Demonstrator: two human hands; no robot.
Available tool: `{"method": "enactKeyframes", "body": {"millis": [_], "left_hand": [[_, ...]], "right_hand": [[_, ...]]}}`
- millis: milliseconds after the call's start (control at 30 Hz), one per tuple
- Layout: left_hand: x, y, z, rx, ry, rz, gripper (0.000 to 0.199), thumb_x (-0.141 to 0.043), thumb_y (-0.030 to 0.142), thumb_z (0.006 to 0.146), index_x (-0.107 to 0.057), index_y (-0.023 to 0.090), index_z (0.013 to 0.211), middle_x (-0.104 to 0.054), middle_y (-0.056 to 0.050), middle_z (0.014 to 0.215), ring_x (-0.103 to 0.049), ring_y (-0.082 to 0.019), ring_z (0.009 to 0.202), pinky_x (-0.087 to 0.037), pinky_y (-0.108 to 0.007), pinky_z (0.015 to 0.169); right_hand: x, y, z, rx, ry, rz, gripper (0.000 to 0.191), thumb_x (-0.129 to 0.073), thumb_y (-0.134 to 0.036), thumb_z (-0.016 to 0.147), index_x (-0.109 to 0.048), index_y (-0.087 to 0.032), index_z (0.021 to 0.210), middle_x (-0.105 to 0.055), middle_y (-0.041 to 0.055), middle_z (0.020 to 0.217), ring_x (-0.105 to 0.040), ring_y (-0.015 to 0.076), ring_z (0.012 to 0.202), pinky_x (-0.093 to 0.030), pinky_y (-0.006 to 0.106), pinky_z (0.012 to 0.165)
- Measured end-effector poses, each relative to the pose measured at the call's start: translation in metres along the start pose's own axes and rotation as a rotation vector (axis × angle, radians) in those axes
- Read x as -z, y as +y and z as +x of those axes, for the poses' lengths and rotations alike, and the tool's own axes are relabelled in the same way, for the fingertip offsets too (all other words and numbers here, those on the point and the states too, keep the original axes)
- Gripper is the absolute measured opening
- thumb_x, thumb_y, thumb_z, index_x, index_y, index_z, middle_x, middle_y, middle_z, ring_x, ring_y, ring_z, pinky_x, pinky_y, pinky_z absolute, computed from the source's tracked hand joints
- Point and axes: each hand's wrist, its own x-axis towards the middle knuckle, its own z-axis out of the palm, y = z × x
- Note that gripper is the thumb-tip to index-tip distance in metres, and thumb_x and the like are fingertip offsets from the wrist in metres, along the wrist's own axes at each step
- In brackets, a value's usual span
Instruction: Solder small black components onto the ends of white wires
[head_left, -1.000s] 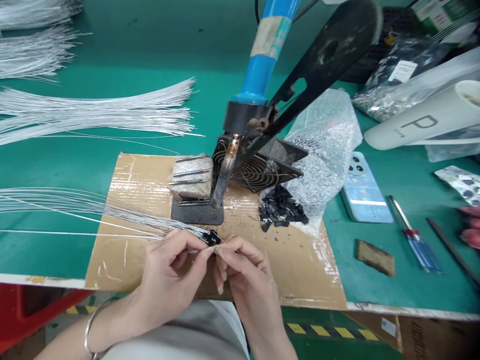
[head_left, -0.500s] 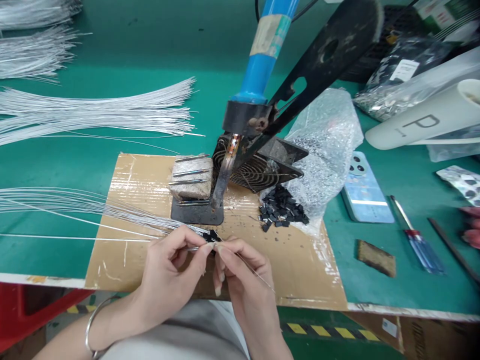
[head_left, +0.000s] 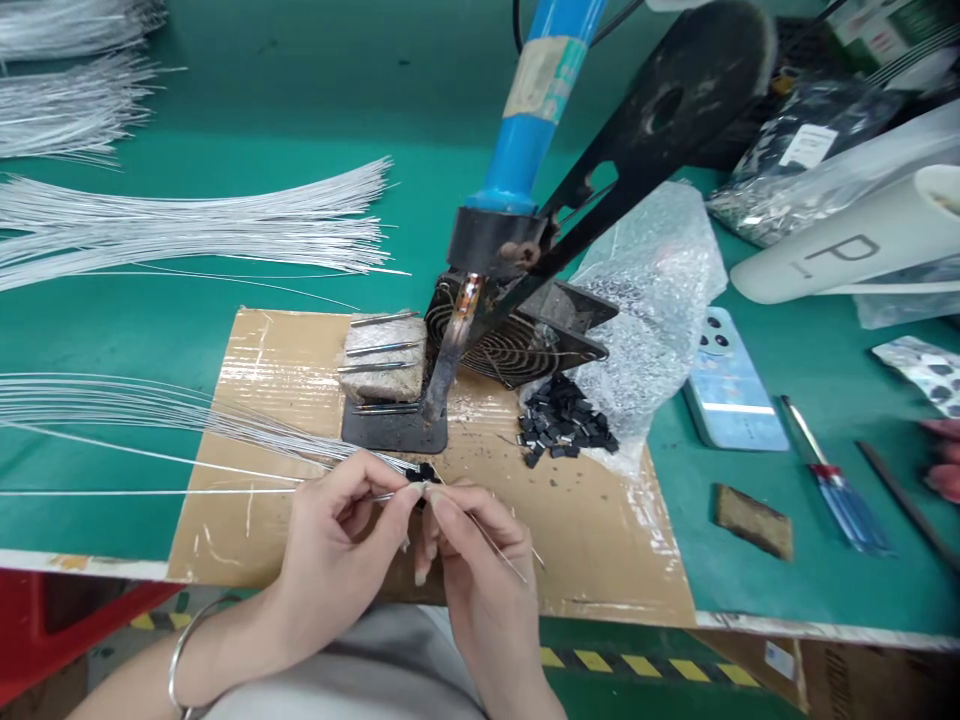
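My left hand is closed in a pinch on a white wire that runs in from the left edge. Its fingertips almost meet those of my right hand, also pinched, with thin wire strands sticking out to the right past its fingers. What lies exactly between the fingertips is too small to make out. Just behind them, small black connectors sit at the end of a loose bundle of white wires. Both hands are above the cardboard sheet.
A blue soldering iron hangs on a black metal bracket over a small fan. Beside it are a sponge block with metal rods, a pile of black connectors, a phone and a screwdriver. More white wires lie back left.
My right hand has turned slightly and shifted left, and the strands beyond it now point more downward, two of them showing. The white wire at the left has dropped a little.
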Motion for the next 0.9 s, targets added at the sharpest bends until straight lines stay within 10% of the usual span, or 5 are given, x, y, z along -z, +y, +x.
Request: {"method": "enactKeyframes", "body": {"millis": [167, 367, 467, 900], "left_hand": [[0.004, -0.001, 0.004, 0.015, 0.007, 0.018, 0.018, -0.065, 0.025, 0.094, -0.068, 0.018, 0.077, -0.064, 0.001, 0.06, -0.051, -0.01, 0.05, -0.039, -0.02, 0.046], [0.01, 0.001, 0.012, 0.044, 0.002, 0.031, 0.009, -0.068, 0.023, 0.092, -0.073, 0.018, 0.085, -0.069, 0.0, 0.064, -0.053, -0.01, 0.05, -0.041, -0.019, 0.046], [0.011, 0.003, 0.013, 0.032, -0.005, 0.021, 0.01, -0.068, 0.021, 0.091, -0.074, 0.018, 0.083, -0.071, -0.001, 0.067, -0.056, -0.011, 0.053, -0.045, -0.019, 0.049], [0.013, 0.002, 0.011, -0.004, 0.026, 0.083, 0.012, -0.069, 0.02, 0.09, -0.077, 0.02, 0.08, -0.072, -0.001, 0.069, -0.058, -0.012, 0.057, -0.046, -0.021, 0.051]], "right_hand": [[0.017, -0.01, 0.0, 0.162, -0.036, -0.273, 0.022, -0.073, -0.042, 0.097, -0.088, -0.027, 0.099, -0.075, 0.0025, 0.08, -0.07, 0.0144, 0.055, -0.059, 0.027, 0.052], [0.075, -0.045, 0.026, 0.794, 0.425, -1.204, 0.014, -0.082, -0.029, 0.089, -0.084, -0.022, 0.101, -0.076, 0.0046, 0.087, -0.067, 0.0171, 0.065, -0.057, 0.033, 0.065], [0.092, -0.053, 0.04, 0.987, 0.324, -1.547, 0.009, -0.08, -0.025, 0.092, -0.081, -0.021, 0.099, -0.075, 0.0026, 0.077, -0.067, 0.0187, 0.067, -0.057, 0.034, 0.071], [0.095, -0.05, 0.039, 1.111, 0.314, -1.651, 0.008, -0.079, -0.025, 0.094, -0.077, -0.021, 0.1, -0.079, 0.0036, 0.086, -0.07, 0.0166, 0.066, -0.058, 0.032, 0.068]]}}
